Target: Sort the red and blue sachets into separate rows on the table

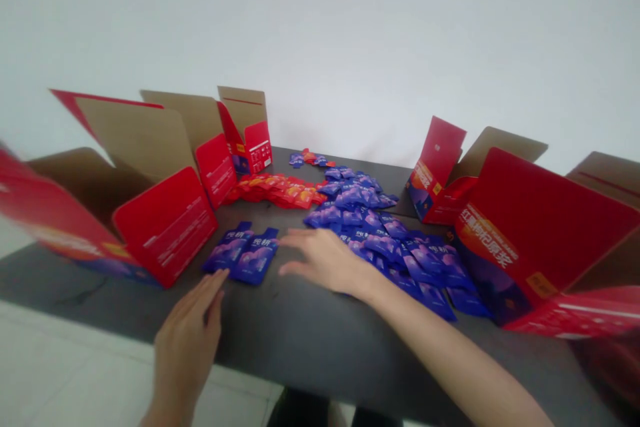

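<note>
Blue sachets (380, 240) lie mostly in a loose, sprawling heap across the right half of a dark counter (310, 340), with a pair set apart toward the left. Open red cardboard boxes, their tan inner flaps raised, stand along both sides of the counter: a big left box (165, 227) with a small left box (257, 147) behind it, and a big right box (540, 227) with a small right box (435, 173) behind it. A strip of red sachets (275, 190) runs between the left boxes and the blue heap. The pair of blue sachets (240, 253) lies flat, side by side, just ahead of the hands. The left hand (185, 347) is open and empty, its fingers close together and their tips just short of that pair. The right hand (325, 260) is also empty, palm down with fingers slightly spread, between the pair and the heap.
</note>
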`<state>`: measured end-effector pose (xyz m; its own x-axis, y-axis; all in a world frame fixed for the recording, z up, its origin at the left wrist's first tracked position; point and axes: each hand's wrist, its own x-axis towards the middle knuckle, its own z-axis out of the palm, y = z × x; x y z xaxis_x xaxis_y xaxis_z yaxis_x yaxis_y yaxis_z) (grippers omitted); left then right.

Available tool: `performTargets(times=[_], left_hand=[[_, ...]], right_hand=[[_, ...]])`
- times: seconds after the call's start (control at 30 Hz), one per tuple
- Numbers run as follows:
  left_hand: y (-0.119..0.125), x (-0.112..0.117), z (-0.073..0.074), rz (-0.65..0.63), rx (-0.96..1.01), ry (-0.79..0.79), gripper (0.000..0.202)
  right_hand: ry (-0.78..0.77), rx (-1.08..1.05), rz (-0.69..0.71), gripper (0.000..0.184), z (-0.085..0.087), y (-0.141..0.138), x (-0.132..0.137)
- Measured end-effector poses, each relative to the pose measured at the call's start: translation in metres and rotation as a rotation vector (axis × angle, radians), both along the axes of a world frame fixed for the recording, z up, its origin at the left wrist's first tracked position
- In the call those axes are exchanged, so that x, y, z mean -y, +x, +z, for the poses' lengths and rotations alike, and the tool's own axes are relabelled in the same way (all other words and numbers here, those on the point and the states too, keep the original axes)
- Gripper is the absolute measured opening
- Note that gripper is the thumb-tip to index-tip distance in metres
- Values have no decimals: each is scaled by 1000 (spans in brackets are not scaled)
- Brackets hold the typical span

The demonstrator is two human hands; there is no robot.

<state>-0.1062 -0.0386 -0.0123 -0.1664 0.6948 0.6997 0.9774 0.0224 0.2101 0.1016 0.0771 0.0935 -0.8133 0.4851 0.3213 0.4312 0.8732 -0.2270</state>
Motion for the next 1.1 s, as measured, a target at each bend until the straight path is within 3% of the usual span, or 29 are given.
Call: performTargets(times=[0.13, 0.23, 0.4, 0.53, 0.67, 0.8, 0.9, 1.0, 1.1], left_hand=[[-24, -21, 2, 47, 14, -211, 38], [-43, -39, 4, 39, -7, -359, 42], [-60, -55, 6, -12, -5, -554, 41], [-49, -52, 6, -18, -159, -438, 37], [-34, -44, 15, -90, -244, -168, 34], [-22, -40, 45, -81, -261, 87, 32], [-3, -49, 74, -94, -236, 304, 24], [34, -71, 95, -162, -204, 390, 21], [85, -100, 102, -237, -123, 340, 25]], right_hand=[[-9, 171, 38, 64, -41, -66, 11], [11, 253, -1, 72, -55, -97, 4], [50, 325, 60, 37, -59, -101, 2], [167, 339, 131, 14, -56, -79, 14], [294, 289, 126, 18, -39, -43, 24], [330, 208, -40, 28, -8, 6, 27], [409, 14, -221, 38, 17, 48, 21], [558, -169, -454, 43, 34, 88, 3], [690, -210, -629, 42, 35, 121, -27]])
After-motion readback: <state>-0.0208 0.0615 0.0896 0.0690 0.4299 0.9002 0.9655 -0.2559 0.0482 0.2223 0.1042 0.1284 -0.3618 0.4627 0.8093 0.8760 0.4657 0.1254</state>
